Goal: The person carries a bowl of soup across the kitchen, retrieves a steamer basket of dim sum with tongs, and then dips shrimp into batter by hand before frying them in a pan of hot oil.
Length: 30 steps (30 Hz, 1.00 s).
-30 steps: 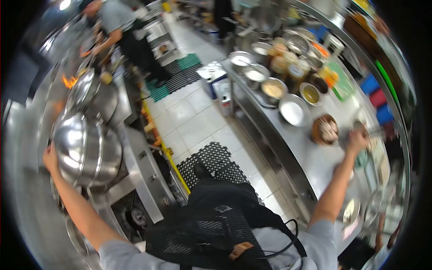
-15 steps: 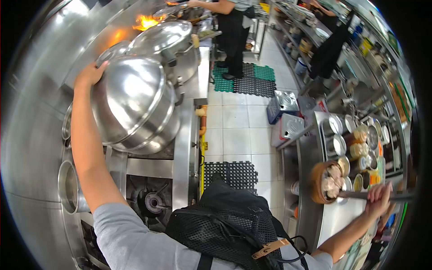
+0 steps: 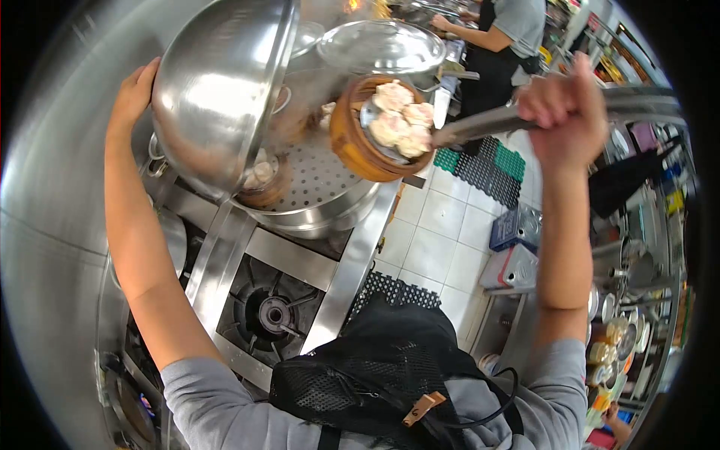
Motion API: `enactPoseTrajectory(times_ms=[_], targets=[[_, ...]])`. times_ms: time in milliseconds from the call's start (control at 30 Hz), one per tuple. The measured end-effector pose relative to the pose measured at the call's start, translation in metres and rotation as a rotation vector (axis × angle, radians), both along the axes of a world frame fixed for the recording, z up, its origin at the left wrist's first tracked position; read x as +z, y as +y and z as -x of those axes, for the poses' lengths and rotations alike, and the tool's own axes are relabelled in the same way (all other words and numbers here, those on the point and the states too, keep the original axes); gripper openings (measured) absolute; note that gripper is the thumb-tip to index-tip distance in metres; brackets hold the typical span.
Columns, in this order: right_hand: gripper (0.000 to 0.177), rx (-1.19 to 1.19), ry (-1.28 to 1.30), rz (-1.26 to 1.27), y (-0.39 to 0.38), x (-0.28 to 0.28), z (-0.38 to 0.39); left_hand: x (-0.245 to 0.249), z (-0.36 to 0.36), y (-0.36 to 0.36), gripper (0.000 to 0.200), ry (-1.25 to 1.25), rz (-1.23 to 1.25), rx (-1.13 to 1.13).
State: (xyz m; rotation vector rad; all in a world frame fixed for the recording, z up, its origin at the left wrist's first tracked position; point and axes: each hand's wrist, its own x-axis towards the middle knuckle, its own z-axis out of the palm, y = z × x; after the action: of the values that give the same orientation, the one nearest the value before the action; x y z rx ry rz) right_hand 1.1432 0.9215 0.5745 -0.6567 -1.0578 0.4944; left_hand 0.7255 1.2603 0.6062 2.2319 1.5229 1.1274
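Observation:
My left hand point(image 3: 135, 94) grips the far left side of a large domed metal lid point(image 3: 217, 90), its fingers partly hidden behind it. The lid is tilted up on its edge over a wide steamer pot point(image 3: 307, 210) with a perforated tray. My right hand point(image 3: 562, 112) is wrapped round long metal tongs point(image 3: 487, 126), slightly blurred. At the tongs' end, a round bamboo steamer basket point(image 3: 349, 139) hangs tilted above the tray, with several pale dumplings point(image 3: 405, 120) on a small metal dish. Another bamboo basket point(image 3: 266, 191) of dumplings sits inside the pot, partly behind the lid.
Steam rises from the pot. A gas burner point(image 3: 274, 313) lies in front of it, and another shiny lid point(image 3: 382, 46) behind. A co-worker point(image 3: 495, 37) stands further along the range, near a flame. At right, a counter holds several jars and tins point(image 3: 607, 330). Square cans point(image 3: 517, 229) stand on the floor.
The lid has been lifted and tilted to the left, uncovering the pot. My right hand has carried the basket from the right-hand counter across to above the steamer.

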Motion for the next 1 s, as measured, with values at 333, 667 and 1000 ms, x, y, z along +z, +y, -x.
enactPoseTrajectory(times_ms=[333, 667, 1000], targets=[[0.043, 0.067, -0.096, 0.445, 0.146, -0.092, 0.091, 0.004, 0.005, -0.006, 0.065, 0.024, 0.044, 0.077], [0.032, -0.217, -0.069, -0.125, -0.018, -0.015, -0.048, -0.017, -0.127, -0.041, 0.064, 0.613, -0.082, 0.118], [0.022, -1.303, -0.114, -0.157, -0.301, -0.058, -0.214, -0.049, -0.191, -0.087, 0.057, 0.618, -0.422, -0.148]])
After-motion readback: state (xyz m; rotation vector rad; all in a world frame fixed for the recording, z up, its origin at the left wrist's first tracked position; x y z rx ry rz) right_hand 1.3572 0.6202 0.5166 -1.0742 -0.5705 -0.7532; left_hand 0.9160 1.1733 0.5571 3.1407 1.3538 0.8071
